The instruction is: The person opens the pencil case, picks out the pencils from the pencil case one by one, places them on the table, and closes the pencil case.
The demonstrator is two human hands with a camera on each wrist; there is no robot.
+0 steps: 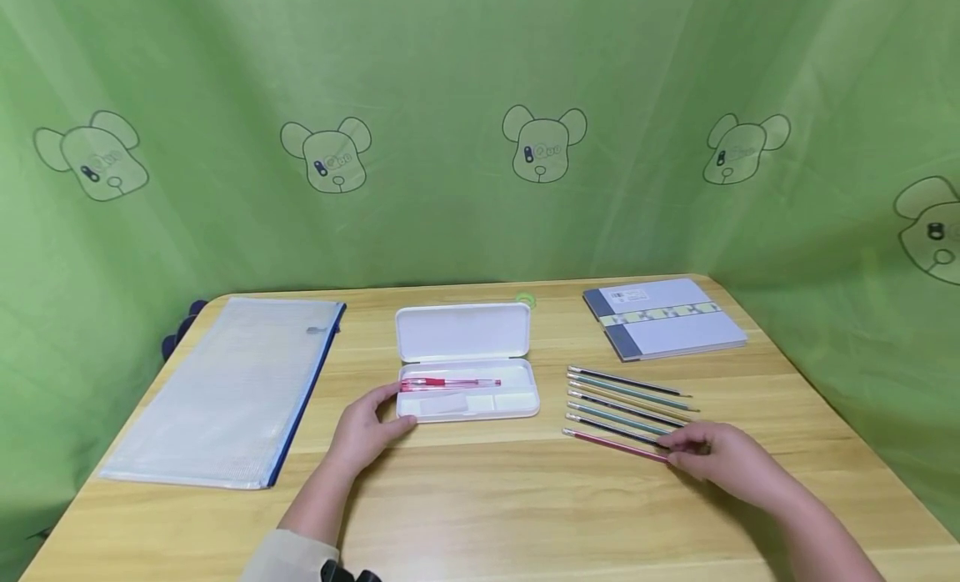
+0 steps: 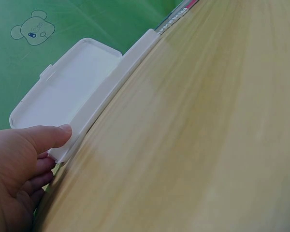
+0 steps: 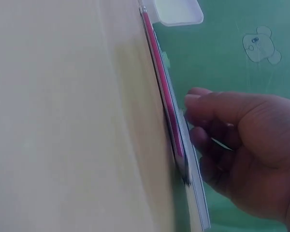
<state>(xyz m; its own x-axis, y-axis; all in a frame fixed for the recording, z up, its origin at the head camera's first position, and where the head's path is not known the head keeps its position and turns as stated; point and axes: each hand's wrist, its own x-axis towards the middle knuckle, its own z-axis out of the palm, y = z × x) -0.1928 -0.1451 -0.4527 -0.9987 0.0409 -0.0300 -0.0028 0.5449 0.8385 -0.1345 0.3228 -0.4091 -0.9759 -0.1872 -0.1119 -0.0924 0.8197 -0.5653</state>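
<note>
In the head view my left hand (image 1: 365,429) holds the left end of an open white pencil case (image 1: 517,403). Its thumb presses the front edge while the other fingers curl at the side, as the left wrist view shows. Inside the case lie a red pen (image 1: 450,383) and a white block, perhaps an eraser (image 1: 444,403). My right hand (image 1: 723,464) hovers at the pointed ends of several pencils laid side by side, nearest the red pencil (image 1: 615,444) and a black pencil (image 1: 611,429). Its fingers are loosely bent, with no pencil visible between them in the right wrist view.
A clear zip folder (image 1: 225,390) with a blue edge lies on the left of the wooden table (image 1: 480,515). At the back right is a grey-and-white notebook (image 1: 667,318) with a patterned band. A small green ring (image 1: 527,299) sits behind the case. Green curtains (image 1: 435,82) surround the table.
</note>
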